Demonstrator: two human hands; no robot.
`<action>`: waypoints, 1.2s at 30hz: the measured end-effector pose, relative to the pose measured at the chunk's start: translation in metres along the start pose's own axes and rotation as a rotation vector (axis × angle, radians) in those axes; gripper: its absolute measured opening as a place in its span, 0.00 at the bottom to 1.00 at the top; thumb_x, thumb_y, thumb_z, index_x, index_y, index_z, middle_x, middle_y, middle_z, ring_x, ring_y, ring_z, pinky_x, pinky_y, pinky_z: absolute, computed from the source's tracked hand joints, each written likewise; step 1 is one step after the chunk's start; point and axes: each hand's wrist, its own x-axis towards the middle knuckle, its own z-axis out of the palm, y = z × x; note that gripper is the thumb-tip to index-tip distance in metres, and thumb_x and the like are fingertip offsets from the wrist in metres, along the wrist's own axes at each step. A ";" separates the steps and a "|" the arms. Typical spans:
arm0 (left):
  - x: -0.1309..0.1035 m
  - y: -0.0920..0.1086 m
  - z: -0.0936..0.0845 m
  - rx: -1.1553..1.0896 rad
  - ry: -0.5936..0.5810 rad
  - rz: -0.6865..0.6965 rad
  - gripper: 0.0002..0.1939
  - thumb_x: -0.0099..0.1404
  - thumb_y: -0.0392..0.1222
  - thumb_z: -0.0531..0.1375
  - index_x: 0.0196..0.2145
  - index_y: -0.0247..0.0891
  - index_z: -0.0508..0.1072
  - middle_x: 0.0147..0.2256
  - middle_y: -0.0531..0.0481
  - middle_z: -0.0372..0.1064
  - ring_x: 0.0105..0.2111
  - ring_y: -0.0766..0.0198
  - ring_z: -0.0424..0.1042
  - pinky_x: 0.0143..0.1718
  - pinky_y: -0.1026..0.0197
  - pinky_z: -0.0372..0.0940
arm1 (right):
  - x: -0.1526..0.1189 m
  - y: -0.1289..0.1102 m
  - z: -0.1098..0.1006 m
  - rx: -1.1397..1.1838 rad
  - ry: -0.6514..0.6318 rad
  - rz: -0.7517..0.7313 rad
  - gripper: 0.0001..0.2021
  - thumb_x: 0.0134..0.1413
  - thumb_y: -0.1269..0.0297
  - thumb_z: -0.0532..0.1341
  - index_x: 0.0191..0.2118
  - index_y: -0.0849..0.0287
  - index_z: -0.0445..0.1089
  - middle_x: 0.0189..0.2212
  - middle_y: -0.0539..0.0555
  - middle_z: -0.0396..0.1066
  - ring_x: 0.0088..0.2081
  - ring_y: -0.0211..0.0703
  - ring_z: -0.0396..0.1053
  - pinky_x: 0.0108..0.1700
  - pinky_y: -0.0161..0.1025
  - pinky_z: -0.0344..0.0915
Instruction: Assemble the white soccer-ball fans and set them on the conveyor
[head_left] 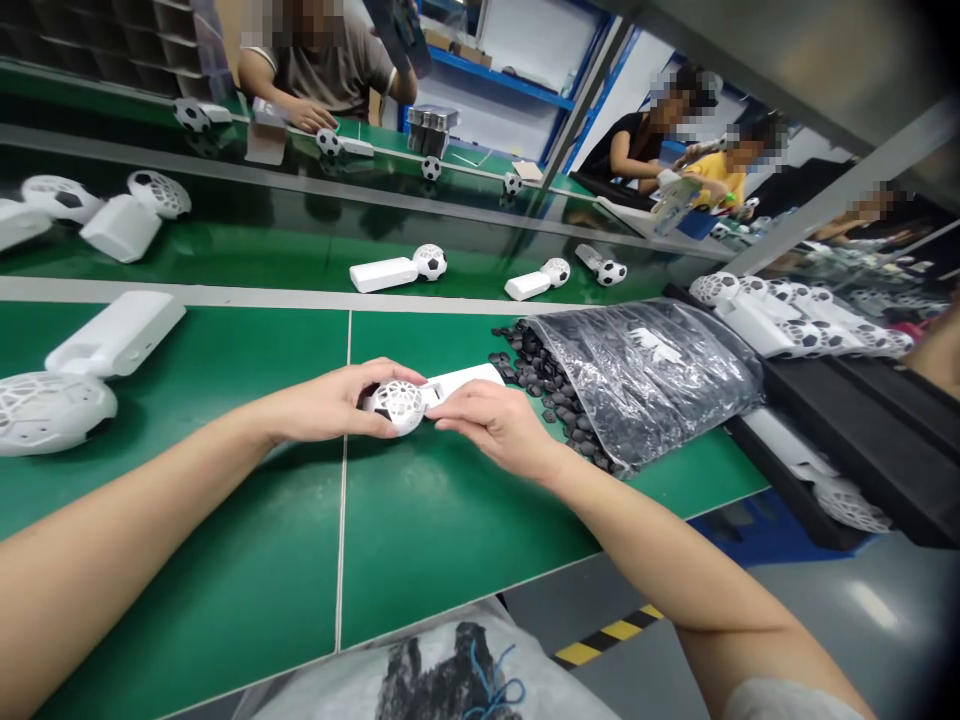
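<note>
A white handheld fan (401,404) with a round, openwork soccer-ball head lies on the green table, its flat handle (471,378) pointing right. My left hand (341,402) is wrapped around the ball head from the left, thumb and fingers on opposite sides. My right hand (499,425) is closed in a pinch at the joint between head and handle; anything between its fingertips is hidden. Just right of the fan, small black pieces (536,365) spill from a clear plastic bag (660,375). They look like flat patches.
More such fans lie at left (120,335) and along the green belt (386,273) behind a pale strip. Black trays (847,420) with fans stand at right. Across the belt sits a person (322,70); other people (637,150) work farther back.
</note>
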 end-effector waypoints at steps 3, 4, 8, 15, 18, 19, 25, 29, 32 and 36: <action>-0.001 0.000 0.001 -0.007 0.005 0.009 0.27 0.55 0.45 0.61 0.52 0.43 0.61 0.48 0.47 0.60 0.40 0.59 0.66 0.39 0.58 0.63 | 0.006 0.002 0.003 -0.005 -0.047 0.034 0.09 0.56 0.69 0.59 0.43 0.55 0.70 0.34 0.52 0.73 0.37 0.41 0.69 0.42 0.38 0.64; -0.001 0.000 0.001 -0.002 0.008 0.012 0.26 0.55 0.45 0.61 0.52 0.43 0.61 0.48 0.48 0.60 0.40 0.60 0.66 0.40 0.59 0.63 | 0.007 0.002 0.003 -0.007 -0.066 0.032 0.10 0.56 0.70 0.58 0.44 0.56 0.69 0.36 0.53 0.72 0.38 0.42 0.68 0.43 0.39 0.64; -0.001 0.001 0.001 0.060 0.012 0.035 0.26 0.55 0.43 0.60 0.52 0.43 0.62 0.48 0.49 0.60 0.42 0.59 0.65 0.42 0.59 0.62 | 0.009 -0.004 -0.004 -0.024 -0.137 0.056 0.07 0.57 0.73 0.55 0.40 0.60 0.68 0.36 0.55 0.71 0.38 0.42 0.67 0.42 0.38 0.63; -0.001 0.005 0.006 0.178 0.049 0.027 0.26 0.54 0.40 0.58 0.51 0.43 0.61 0.49 0.50 0.58 0.43 0.60 0.65 0.43 0.61 0.60 | 0.007 -0.014 -0.013 -0.016 -0.185 0.127 0.09 0.58 0.74 0.54 0.42 0.59 0.67 0.40 0.55 0.70 0.41 0.42 0.66 0.43 0.38 0.62; -0.001 0.007 0.012 0.237 0.106 0.018 0.27 0.53 0.39 0.57 0.52 0.41 0.61 0.49 0.48 0.58 0.44 0.59 0.64 0.42 0.61 0.61 | 0.007 -0.015 -0.010 0.028 -0.130 0.139 0.06 0.57 0.74 0.56 0.37 0.59 0.69 0.34 0.52 0.71 0.36 0.39 0.68 0.40 0.35 0.63; -0.001 0.007 0.015 0.250 0.124 0.014 0.27 0.52 0.39 0.57 0.52 0.41 0.61 0.49 0.48 0.58 0.44 0.59 0.64 0.42 0.61 0.61 | 0.007 -0.015 -0.008 0.027 -0.099 0.134 0.05 0.56 0.74 0.57 0.36 0.59 0.69 0.33 0.52 0.71 0.36 0.39 0.67 0.39 0.35 0.63; 0.000 0.006 0.020 0.264 0.162 -0.007 0.25 0.52 0.39 0.56 0.50 0.40 0.61 0.48 0.48 0.58 0.41 0.59 0.65 0.39 0.61 0.62 | 0.007 -0.014 -0.003 0.201 -0.024 0.184 0.03 0.53 0.73 0.60 0.32 0.59 0.69 0.30 0.49 0.70 0.33 0.37 0.67 0.38 0.34 0.62; 0.002 0.004 0.020 0.270 0.191 0.012 0.24 0.51 0.40 0.58 0.48 0.40 0.63 0.47 0.48 0.59 0.43 0.58 0.64 0.43 0.59 0.61 | 0.011 -0.009 0.004 0.315 -0.113 0.231 0.04 0.53 0.74 0.60 0.29 0.60 0.68 0.27 0.48 0.69 0.31 0.35 0.65 0.36 0.33 0.61; 0.003 0.003 0.024 0.271 0.229 0.023 0.24 0.51 0.44 0.61 0.46 0.41 0.64 0.46 0.48 0.60 0.43 0.57 0.64 0.44 0.57 0.60 | 0.015 -0.006 0.010 0.301 -0.100 0.221 0.05 0.51 0.75 0.61 0.28 0.60 0.68 0.27 0.48 0.68 0.31 0.36 0.64 0.36 0.32 0.59; 0.003 0.003 0.031 0.255 0.317 0.056 0.20 0.52 0.42 0.59 0.44 0.39 0.64 0.43 0.48 0.61 0.43 0.57 0.64 0.44 0.57 0.60 | 0.016 -0.004 0.016 0.311 -0.072 0.293 0.05 0.48 0.74 0.64 0.26 0.60 0.68 0.25 0.47 0.68 0.30 0.36 0.65 0.34 0.32 0.59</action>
